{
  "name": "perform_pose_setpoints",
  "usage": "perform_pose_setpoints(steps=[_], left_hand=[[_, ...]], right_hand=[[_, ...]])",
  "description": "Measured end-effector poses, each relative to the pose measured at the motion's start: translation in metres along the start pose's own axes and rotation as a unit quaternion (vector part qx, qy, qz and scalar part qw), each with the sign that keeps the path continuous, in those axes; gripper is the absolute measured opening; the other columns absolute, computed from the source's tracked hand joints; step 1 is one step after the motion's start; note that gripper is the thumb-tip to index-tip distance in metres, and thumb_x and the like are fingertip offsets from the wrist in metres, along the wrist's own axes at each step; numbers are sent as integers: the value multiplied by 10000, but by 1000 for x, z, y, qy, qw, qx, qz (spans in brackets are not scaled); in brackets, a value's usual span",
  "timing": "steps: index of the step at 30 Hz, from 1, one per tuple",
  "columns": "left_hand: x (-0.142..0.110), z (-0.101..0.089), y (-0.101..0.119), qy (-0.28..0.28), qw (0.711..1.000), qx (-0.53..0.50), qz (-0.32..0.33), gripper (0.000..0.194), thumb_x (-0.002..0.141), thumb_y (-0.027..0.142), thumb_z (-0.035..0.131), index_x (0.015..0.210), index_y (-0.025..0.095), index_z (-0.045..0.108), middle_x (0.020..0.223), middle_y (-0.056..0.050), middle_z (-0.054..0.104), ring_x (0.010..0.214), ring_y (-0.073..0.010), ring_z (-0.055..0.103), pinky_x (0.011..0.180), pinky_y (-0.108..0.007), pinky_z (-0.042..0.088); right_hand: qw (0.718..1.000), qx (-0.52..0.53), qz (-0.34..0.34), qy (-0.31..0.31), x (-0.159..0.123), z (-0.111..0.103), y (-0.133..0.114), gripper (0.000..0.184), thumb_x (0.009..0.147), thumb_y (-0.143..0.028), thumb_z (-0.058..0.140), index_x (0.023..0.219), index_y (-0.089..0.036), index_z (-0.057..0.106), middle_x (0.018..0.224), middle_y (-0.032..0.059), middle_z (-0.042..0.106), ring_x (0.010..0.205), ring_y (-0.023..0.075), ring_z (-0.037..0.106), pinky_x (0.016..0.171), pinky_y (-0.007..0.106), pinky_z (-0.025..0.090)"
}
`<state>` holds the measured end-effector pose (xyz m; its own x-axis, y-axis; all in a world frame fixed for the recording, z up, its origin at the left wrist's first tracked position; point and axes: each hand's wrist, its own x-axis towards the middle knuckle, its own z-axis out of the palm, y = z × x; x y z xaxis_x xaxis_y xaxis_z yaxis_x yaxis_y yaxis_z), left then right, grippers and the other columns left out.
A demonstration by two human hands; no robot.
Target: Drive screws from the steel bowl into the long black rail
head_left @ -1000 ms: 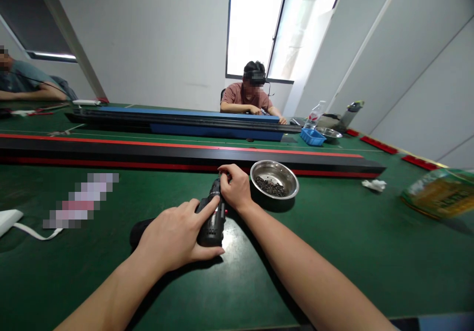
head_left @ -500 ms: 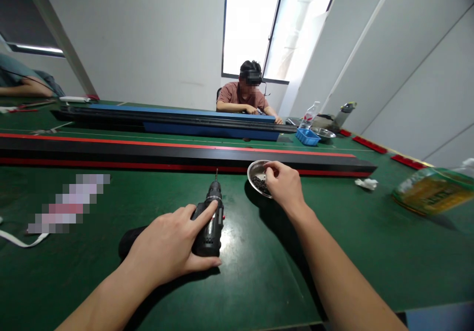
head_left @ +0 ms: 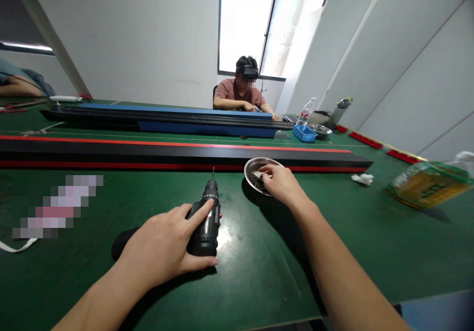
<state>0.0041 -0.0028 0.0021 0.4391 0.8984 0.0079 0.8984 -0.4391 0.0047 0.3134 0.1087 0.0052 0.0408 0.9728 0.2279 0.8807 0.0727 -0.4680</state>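
Both hands are busy: the left hand is partly closed over the black drill, index finger along its body and thumb round the back end; the right hand has its fingers bent down into the metal bowl — whether they pinch anything I cannot tell.

From the left, the drill lies on its side on the green counter under the left hand, its bit pointing ahead towards the long black bar. A light, even press should stop it rolling, with the index fingertip best kept back from the chuck. The bowl, right of the bit, holds small dark pieces below the right fingertips. A thumb-and-index pinch would suit them — leaning on the rim might tip the bowl.
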Motion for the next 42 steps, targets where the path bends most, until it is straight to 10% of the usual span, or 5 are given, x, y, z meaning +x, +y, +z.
perform_pose_setpoints(steps=[20,42], left_hand=[[1,0,-1,0,1000,-5,-2,1049,813,794,676,1700,399,277,1318,-118,702,1002,-347,763,857,-451,604],[1,-1,-1,1,1000,-7,-3,1056,800,789,700,1695,399,296,1340,-116,704,1012,-352,767,876,-460,613]], right_hand=[[996,-33,-3,-81,-1,10,1,157,828,-147,759,937,-214,849,959,90,830,921,251,767,733,282,482],[999,-19,-7,-41,3,6,2,377,1066,-350,543,883,-191,832,871,84,811,765,190,708,676,283,416]])
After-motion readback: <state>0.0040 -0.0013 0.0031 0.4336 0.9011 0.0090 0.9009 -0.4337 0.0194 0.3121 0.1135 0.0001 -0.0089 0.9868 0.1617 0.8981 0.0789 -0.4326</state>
